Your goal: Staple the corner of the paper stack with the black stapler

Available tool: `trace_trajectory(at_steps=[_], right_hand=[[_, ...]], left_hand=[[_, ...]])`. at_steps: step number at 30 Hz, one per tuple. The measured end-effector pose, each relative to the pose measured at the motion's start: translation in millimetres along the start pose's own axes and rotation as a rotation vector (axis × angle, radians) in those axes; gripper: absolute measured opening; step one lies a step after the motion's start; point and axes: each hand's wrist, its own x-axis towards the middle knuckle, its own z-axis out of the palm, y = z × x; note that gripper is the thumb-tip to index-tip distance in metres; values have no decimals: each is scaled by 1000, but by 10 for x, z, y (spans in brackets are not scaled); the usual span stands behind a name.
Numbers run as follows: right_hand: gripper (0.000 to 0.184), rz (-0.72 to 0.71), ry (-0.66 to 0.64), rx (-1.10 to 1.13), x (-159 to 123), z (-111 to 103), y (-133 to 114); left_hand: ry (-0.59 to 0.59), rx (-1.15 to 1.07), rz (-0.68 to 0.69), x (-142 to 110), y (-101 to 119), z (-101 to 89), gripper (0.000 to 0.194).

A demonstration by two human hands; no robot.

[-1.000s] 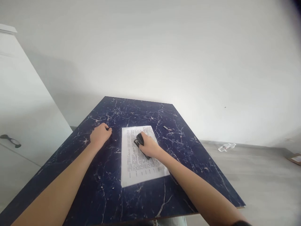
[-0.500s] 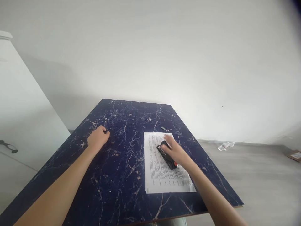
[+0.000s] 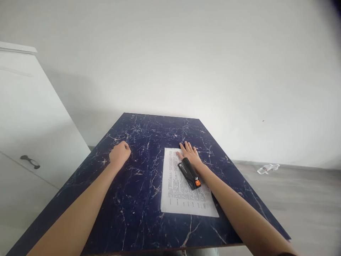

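A black stapler (image 3: 188, 174) with an orange patch at its near end lies on a printed sheet of paper (image 3: 173, 202), on the dark blue marbled table (image 3: 144, 227). My right hand (image 3: 189, 153) is open and palm down, its fingers spread over the sheet's far edge, just beyond the stapler. It holds nothing that shows. To the left, my left hand (image 3: 119, 153) rests closed on the table, apart from the paper. Whatever its fingers may hold is hidden. The small grey piece seen earlier beyond the sheet is out of sight around my right hand.
At the left stands a white cabinet (image 3: 39, 117) with a dark handle (image 3: 30, 162). A pale wall (image 3: 165, 64) rises behind the table. On the grey floor to the right lies a crumpled clear plastic item (image 3: 268, 169).
The paper and stapler have moved right with my right hand. That hand has let go of the stapler and spread out at the paper's far edge. My left hand stays closed in its place.
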Motion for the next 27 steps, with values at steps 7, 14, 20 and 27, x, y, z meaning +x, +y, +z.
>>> trace_trajectory(at_steps=[7,14,20,27], right_hand=[[72,-45,-65,15,351,-4,-892],[74,-315,-72,111,813,73,-2099],[64,-472,-35,176,1006,71,-2685],[48,-839,-13,408,635,10,-2318]], left_hand=[[14,-119,-23,5,-44,2,22],[323,-586,212,65,-179,8,22],[375,-706,190,112,-199,-6,24],[532,-732,64,134,-214,-100,22]])
